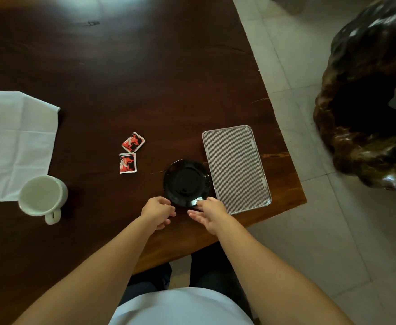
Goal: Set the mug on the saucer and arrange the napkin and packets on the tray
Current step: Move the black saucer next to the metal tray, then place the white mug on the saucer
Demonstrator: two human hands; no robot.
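A black saucer (pixel 187 182) lies on the dark wooden table (pixel 121 78), its right rim touching the ribbed metal tray (pixel 236 168). My left hand (pixel 158 212) is at the saucer's near-left rim with fingers curled. My right hand (pixel 209 213) touches the near-right rim, thumb on the edge and fingers spread. Whether either hand grips the saucer is unclear. A white mug (pixel 42 197) stands at the left, handle toward me, on a corner of the white napkin (pixel 13 141). Two red packets (pixel 133 142) (pixel 128 163) lie left of the saucer.
The table's right edge (pixel 276 109) runs diagonally just past the tray, with tiled floor (pixel 297 55) beyond. A large dark carved wooden stump (pixel 368 95) stands on the floor at the right. The near table edge is under my forearms.
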